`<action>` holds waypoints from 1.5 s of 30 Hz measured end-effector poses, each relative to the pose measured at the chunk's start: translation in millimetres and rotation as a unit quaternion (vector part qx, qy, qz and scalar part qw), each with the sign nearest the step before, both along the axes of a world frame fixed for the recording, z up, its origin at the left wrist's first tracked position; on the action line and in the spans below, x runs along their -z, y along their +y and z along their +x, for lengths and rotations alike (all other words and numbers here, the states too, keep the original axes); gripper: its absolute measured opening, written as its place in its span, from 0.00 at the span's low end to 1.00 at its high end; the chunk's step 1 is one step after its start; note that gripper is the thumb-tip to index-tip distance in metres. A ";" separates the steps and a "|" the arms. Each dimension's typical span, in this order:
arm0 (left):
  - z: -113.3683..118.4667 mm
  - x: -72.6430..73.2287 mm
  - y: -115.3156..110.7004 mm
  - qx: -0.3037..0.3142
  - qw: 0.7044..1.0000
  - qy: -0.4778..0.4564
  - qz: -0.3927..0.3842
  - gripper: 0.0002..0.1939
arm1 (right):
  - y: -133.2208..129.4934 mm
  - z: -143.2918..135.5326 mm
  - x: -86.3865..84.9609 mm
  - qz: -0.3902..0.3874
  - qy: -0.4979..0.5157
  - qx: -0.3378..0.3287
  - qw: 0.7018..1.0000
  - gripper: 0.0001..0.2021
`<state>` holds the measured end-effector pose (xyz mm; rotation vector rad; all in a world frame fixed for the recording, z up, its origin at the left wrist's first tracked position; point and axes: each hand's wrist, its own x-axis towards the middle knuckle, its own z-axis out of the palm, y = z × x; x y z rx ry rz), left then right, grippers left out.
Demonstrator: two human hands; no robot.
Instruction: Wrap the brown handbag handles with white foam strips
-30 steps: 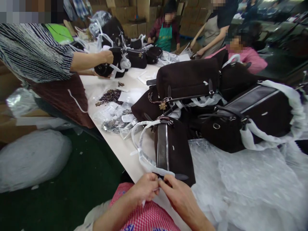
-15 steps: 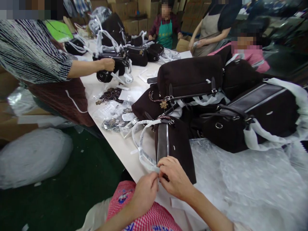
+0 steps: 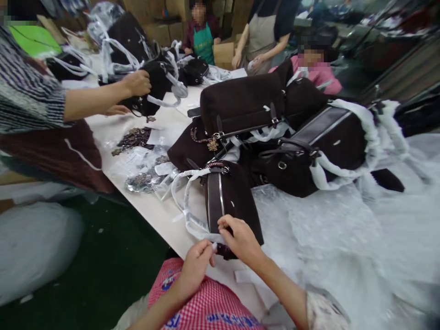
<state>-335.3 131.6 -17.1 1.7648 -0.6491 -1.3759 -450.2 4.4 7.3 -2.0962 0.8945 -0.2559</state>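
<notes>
The person's right hand (image 3: 240, 238) rests on the near end of a dark brown handbag (image 3: 233, 201) lying flat at the near edge of the pale surface (image 3: 154, 211); its fingers (image 3: 225, 224) are together, pinched on the white wrapping (image 3: 192, 224) that covers the bag's handle, right where the handle meets the bag. The left hand (image 3: 195, 266) sits just beside it, nearer the person, fingers curled shut on the tail end of the same white wrapping; the two hands are almost touching. The handbag has a grey stripe running lengthwise; its wrapped handle loops out to the left over the surface.

Behind it, a heap of larger dark bags (image 3: 261, 119) is stacked, several with white-wrapped handles; one carries a gold charm (image 3: 213, 145) on a chain. To the right, crumpled clear plastic sheeting (image 3: 343, 238) covers the surface. To the left of the heap lie small clear packets of metal fittings (image 3: 144, 174).

A co-worker in a striped sleeve (image 3: 24, 96) stands on the left, one hand (image 3: 137, 82) on a black bag (image 3: 154, 87) further up the surface; three more people are at the far end. A red checked garment (image 3: 206, 307) shows at the bottom edge.
</notes>
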 end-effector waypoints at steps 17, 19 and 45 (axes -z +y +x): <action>17.2 0.7 -22.6 -0.079 0.968 0.172 0.163 0.24 | 147.1 -249.9 32.7 0.260 0.049 0.603 0.752 0.22; 15.6 -2.7 -26.1 -0.079 0.967 0.172 0.171 0.25 | 159.6 -237.0 44.8 0.306 0.020 0.633 0.711 0.24; 5.6 -4.4 -38.2 0.068 0.983 0.126 0.112 0.26 | 219.3 -126.6 87.6 0.385 -0.081 0.669 0.631 0.25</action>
